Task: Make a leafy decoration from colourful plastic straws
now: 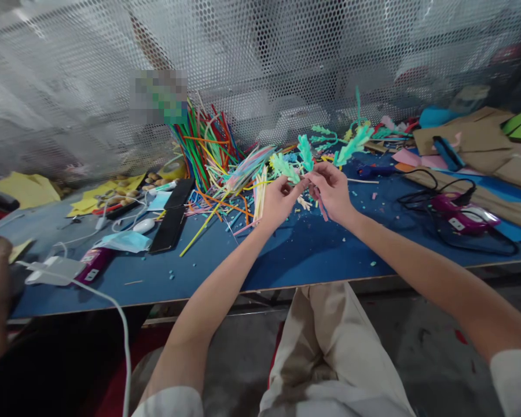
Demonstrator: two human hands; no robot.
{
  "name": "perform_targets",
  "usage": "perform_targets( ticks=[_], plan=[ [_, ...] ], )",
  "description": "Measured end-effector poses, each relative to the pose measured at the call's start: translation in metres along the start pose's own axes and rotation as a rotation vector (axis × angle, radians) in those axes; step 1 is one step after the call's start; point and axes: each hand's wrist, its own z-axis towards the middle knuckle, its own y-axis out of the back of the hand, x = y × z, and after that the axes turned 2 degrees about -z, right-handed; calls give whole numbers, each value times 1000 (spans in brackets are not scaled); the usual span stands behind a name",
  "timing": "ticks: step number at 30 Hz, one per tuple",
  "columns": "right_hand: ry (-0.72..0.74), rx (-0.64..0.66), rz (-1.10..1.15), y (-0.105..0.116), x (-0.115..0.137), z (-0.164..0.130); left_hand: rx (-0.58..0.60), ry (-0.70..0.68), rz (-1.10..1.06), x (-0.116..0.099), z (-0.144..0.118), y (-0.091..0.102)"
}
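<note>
Head cam: 2 hands, left hand (279,201) & right hand (333,191), both pinching 1 teal leaf sprig (305,153).

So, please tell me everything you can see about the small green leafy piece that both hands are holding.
The green leafy piece is a small teal-green sprig with a fringed, feather-like edge; it looks like cut foam or paper, though I cannot tell which. It stands roughly upright above the blue table, not resting on it. The left hand and the right hand pinch it from below, fingertips meeting at its base. Similar green sprigs lie just behind it.
</note>
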Motion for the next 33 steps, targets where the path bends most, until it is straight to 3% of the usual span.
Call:
perform_targets(
  ticks=[6, 9, 15, 21, 24, 33],
  plan=[
    [89, -36, -104, 4, 3, 1, 48, -12, -47, 2, 2, 5],
    [66, 3, -99, 6, 0, 2, 81, 77, -147, -2, 5, 10],
    [58, 54, -20, 1, 0, -1, 259, 272, -313, -7, 13, 21],
    [96, -30, -120, 5, -2, -3, 173, 146, -264, 0, 8, 14],
    [89, -48, -140, 6, -1, -2, 166, 152, -238, -1, 6, 13],
    [11, 47, -46, 2, 7, -2, 194, 192, -271, -8, 7, 14]
  ],
)
